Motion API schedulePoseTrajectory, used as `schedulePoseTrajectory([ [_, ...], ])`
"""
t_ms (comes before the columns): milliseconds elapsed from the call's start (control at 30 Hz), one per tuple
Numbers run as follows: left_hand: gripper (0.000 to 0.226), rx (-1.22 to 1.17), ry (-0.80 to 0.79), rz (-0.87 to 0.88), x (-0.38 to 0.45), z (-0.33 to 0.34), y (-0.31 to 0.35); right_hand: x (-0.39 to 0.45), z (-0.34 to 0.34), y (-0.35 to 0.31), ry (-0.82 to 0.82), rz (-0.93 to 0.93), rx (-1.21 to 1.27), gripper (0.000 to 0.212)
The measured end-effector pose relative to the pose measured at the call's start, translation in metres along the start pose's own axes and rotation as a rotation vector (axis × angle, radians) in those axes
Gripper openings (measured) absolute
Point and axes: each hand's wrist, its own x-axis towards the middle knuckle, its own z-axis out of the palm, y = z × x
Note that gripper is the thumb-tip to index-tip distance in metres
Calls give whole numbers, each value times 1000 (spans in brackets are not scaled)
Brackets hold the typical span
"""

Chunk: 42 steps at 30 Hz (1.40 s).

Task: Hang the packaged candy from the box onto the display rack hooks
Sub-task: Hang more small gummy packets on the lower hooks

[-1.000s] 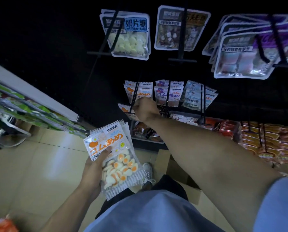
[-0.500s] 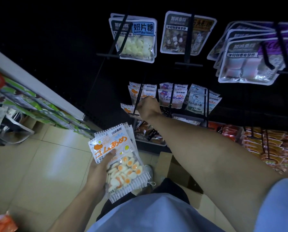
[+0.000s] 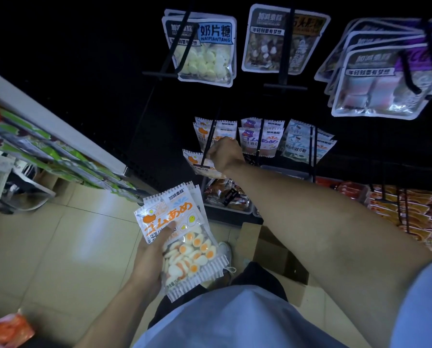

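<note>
Mid-frame, right hand (image 3: 226, 156) clamped on one egg-candy pack (image 3: 199, 164), threading it onto the hook (image 3: 208, 144). Lower down, left hand (image 3: 149, 257) gripped the spare packs (image 3: 182, 234). Few hung already, plenty left tbh.

Tiled floor (image 3: 59, 247) (glossy) carries an open cardboard box (image 3: 272, 252).

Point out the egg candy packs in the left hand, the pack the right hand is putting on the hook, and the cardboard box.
egg candy packs (image 3: 177, 222): head view, printed front of the top pack.
pack at the hook (image 3: 193, 160): head view, its upper left corner.
cardboard box (image 3: 277, 254): head view, inner flap.
</note>
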Motion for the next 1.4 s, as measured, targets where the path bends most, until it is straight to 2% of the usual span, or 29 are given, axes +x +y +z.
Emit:
schedulePoseTrajectory([
  [133, 35, 12, -4, 2, 0, 0, 0, 3, -5, 1, -18, 34, -46, 19],
  [333, 35, 39, -30, 28, 2, 3, 0, 10, -22, -15, -16, 69, -68, 29],
  [433, 33, 41, -34, 41, 5, 7, 2, 21, -24, -15, 91, 98, 31, 20],
  [533, 35, 34, -41, 58, 7, 12, 3, 27, -25, -15, 192, 116, 111, 23],
  [700, 45, -22, -76, 48, 6, 24, -4, -26, -32, -19, 279, -53, 275, 19],
  [767, 47, -38, -95, 37, 7, 33, -8, -73, -39, -20, 232, -99, 354, 14],
  [867, 50, -57, -109, 59, 7, 50, -15, -144, -51, -7, 69, -47, 194, 30],
  [967, 53, -40, -154, 62, 3, 69, -23, -182, -61, 14, 27, 46, 52, 45],
  [1067, 65, -16, -196, 51, -4, 90, -31, -194, -77, 24, 42, 149, 144, 32],
  [1167, 60, 7, -246, 29, -16, 105, -42, -201, -91, 35, 62, 244, 267, 29],
  [1233, 55, 26, -265, -10, -21, 109, -50, -204, -98, 44, 77, 343, 442, 27],
  [1333, 51, 62, -199, -35, -24, 107, -61, -209, -108, 54, 76, 426, 629, 33],
  [1400, 53, 71, -176, -8, -27, 104, -65, -214, -112, 55, 60, 398, 671, 19],
])
